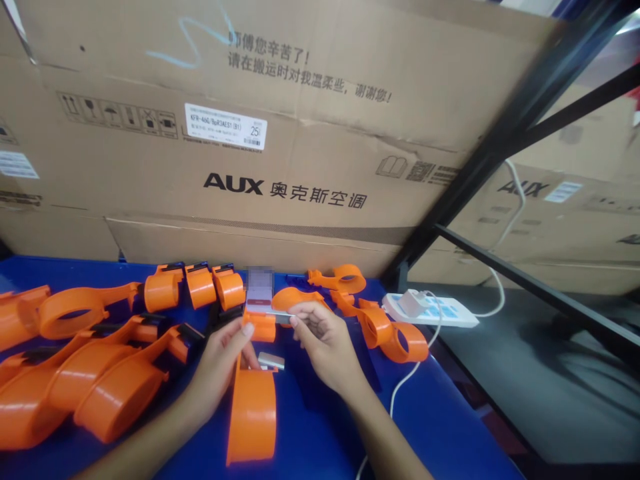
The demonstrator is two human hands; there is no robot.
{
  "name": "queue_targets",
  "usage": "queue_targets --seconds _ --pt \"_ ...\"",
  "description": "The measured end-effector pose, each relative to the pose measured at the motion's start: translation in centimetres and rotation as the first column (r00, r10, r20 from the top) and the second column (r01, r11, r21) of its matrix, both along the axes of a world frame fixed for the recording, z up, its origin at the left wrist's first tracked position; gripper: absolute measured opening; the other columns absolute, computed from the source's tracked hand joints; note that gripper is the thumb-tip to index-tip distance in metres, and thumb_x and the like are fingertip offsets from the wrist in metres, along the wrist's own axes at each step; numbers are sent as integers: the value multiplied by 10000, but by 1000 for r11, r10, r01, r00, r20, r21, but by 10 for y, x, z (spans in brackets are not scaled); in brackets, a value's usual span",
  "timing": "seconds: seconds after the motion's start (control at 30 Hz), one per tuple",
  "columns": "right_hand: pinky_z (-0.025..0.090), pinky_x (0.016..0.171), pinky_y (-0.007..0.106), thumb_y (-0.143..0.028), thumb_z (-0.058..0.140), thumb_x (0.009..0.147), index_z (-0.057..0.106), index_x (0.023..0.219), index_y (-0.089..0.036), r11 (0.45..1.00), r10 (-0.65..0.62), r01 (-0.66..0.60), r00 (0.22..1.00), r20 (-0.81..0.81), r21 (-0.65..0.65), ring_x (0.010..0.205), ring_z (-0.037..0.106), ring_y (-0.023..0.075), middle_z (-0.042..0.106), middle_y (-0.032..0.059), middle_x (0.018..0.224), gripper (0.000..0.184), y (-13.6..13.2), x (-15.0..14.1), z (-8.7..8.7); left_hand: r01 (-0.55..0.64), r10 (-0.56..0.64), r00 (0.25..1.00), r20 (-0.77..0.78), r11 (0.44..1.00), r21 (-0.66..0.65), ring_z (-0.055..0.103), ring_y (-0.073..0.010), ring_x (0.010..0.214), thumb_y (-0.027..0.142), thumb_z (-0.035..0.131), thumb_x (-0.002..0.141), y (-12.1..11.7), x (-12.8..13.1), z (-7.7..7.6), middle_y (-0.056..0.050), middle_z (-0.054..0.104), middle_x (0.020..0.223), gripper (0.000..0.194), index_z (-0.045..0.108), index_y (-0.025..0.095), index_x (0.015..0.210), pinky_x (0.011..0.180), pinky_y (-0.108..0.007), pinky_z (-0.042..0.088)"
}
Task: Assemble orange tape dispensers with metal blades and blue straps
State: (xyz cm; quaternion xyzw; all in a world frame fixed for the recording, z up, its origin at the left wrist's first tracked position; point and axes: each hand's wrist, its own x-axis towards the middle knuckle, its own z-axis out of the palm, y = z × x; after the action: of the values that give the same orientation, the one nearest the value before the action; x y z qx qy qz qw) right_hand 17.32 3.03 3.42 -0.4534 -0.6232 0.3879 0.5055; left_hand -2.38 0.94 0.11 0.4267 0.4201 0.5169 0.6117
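Observation:
In the lower middle of the head view, my left hand (223, 357) grips the head of an orange plastic tape dispenser (253, 417), its wide ring hanging toward me. My right hand (323, 343) pinches the end of a thin grey metal strip (281, 317) that lies against the dispenser's head. A small silvery metal piece (271, 361) shows just below the head, beside my left fingertips; whether it is attached cannot be made out. Directly behind stands a pale, partly blurred flat object (260, 287).
Several orange dispensers with black ends (120, 400) crowd the left of the blue table (320, 433); more plain ones (407, 341) lie right. A white power strip (435, 311) with a plug and cable sits at the right edge, near a black metal frame (460, 180). Large cartons (300, 153) stand behind.

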Motion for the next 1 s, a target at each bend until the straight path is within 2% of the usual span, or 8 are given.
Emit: queue_targets --seconds 0.13,0.23,0.33,0.43,0.63,0.8,0.9,1.0 --pt "556 583 298 -456 735 880 696 1083 -223 999 -36 34 998 -58 -26 711 677 198 748 54 874 312 -1 -2 0 -38 38 999 3 999 -8 483 -115 438 613 645 875 0 1 1 -15 602 516 497 626 173 646 465 -213 357" --pt "543 557 295 -464 746 867 747 1035 -214 995 -97 96 995 -35 -10 744 691 217 773 79 922 302 1 2 1 -48 49 998 32 998 -31 497 -123 432 614 663 861 1 1 0 -12 621 526 454 668 174 749 457 -213 364" --pt "521 526 290 -462 739 872 789 1006 -220 996 -92 92 996 -7 -12 706 676 208 786 80 940 280 2 5 2 -57 57 998 33 998 -22 501 -124 444 602 651 878 3 1 -1 -11 633 538 431 683 176 818 462 -209 366" --pt "518 520 288 -451 744 867 807 1019 -236 997 -74 74 997 -17 -18 675 656 192 788 72 948 271 2 6 2 -72 72 997 2 997 5 506 -121 476 589 640 894 3 1 -1 -21 637 552 438 671 173 763 483 -205 368" --pt "500 544 287 -444 732 878 812 1041 -212 997 3 -5 1000 -28 -72 542 576 149 688 11 653 295 -1 6 6 -30 31 999 12 997 -68 506 -135 463 656 609 881 0 2 -2 -35 598 535 563 627 165 606 487 -234 375" --pt "530 647 312 -455 716 897 822 976 -234 989 121 -125 991 -60 -79 547 582 141 660 -10 631 258 -3 4 8 -23 23 998 -51 1000 6 509 -140 496 623 617 898 -2 2 1 -17 618 545 490 646 182 685 535 -235 377" --pt "515 607 286 -455 715 902 821 995 -232 978 179 -185 982 -62 -100 580 581 142 635 -10 635 264 -3 3 8 -7 12 994 -105 999 43 539 -142 541 602 617 910 -2 4 3 -19 635 561 487 631 184 660 582 -231 394" --pt "492 564 263 -447 696 918 816 1026 -224 974 196 -201 979 -48 -107 596 577 139 648 1 681 275 -2 3 8 -14 17 995 -94 999 40 552 -144 551 601 625 904 -4 6 3 -21 635 566 499 626 183 631 594 -234 406"
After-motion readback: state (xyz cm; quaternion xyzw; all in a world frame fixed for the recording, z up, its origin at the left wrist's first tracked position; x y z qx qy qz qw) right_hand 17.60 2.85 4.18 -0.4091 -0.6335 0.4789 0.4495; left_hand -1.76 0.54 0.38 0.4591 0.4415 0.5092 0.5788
